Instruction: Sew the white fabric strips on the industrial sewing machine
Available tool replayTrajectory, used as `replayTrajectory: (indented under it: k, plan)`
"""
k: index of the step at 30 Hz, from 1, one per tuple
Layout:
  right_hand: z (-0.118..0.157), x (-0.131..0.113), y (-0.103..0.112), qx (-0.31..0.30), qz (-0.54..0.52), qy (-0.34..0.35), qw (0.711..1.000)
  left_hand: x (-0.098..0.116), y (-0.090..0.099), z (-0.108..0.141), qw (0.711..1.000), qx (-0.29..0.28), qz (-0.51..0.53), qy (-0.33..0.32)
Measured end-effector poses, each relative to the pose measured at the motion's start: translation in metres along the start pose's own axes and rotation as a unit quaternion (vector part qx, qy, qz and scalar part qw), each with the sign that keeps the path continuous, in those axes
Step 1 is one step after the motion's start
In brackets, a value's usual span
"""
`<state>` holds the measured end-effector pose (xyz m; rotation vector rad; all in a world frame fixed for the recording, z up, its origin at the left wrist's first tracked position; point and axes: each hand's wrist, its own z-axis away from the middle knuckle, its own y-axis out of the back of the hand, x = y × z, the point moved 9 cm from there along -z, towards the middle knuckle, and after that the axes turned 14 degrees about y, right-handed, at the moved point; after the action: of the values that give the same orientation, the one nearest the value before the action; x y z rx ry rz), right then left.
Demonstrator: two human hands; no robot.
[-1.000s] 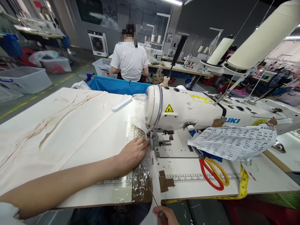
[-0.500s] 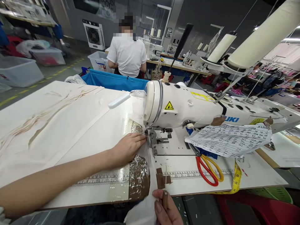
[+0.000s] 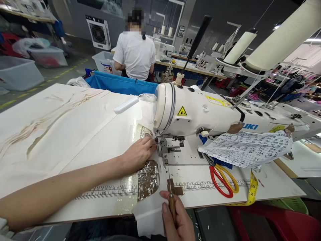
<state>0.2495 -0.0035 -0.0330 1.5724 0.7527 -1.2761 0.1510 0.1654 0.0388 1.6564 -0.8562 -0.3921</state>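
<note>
My left hand (image 3: 139,154) lies palm down beside the presser foot of the white sewing machine (image 3: 195,107), its fingers stretched over the edge of a white fabric piece (image 3: 150,214). That fabric runs from the foot down past the table's front edge. Low in the view, my right hand (image 3: 178,216) is closed around the wooden handle of an awl (image 3: 172,205). The awl's thin metal spike points up along the fabric. Whether the right fingers also pinch the fabric is hard to see. Brown tape under a clear film (image 3: 147,180) covers the table below my left hand.
Scissors (image 3: 223,182) with red and yellow handles lie right of the machine bed, near a yellow tape measure (image 3: 252,190). A handwritten sheet (image 3: 245,149) hangs from the machine. Pale fabric (image 3: 82,130) spreads across the left table. Beyond a blue cloth bin (image 3: 122,83), a person (image 3: 135,55) sits facing away.
My right hand with the awl has moved slightly up and left, and the awl now tilts left. The white fabric's loose end has shifted. My left hand has stayed nearly in place.
</note>
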Motion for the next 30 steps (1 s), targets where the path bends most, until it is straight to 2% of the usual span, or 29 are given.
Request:
replayTrajectory:
  k: [8,11,16,21,24,27,30]
  plan:
    - [-0.016,-0.019,0.0,-0.011,0.004,0.061,0.998,0.0,0.01,0.005,0.992,0.027,0.097,-0.082]
    - [-0.021,-0.024,-0.002,-0.01,0.0,0.069,0.998,-0.001,0.008,0.003,0.994,0.03,0.079,-0.073]
    - [-0.03,-0.033,-0.008,-0.007,-0.031,0.033,0.999,-0.005,0.012,0.001,0.997,0.037,0.058,-0.034]
    - [-0.036,-0.038,-0.013,-0.036,-0.03,0.011,0.999,0.002,0.021,0.008,0.988,0.06,0.108,-0.087]
    - [-0.042,-0.036,-0.015,-0.061,-0.012,0.025,0.998,0.002,0.014,0.007,0.99,0.047,0.09,-0.096]
    - [-0.05,-0.034,-0.019,-0.088,0.014,0.06,0.994,-0.002,0.009,0.003,0.994,0.04,0.064,-0.076]
    - [-0.059,-0.035,-0.021,-0.088,0.026,0.079,0.993,-0.005,0.009,0.002,0.996,0.041,0.047,-0.059]
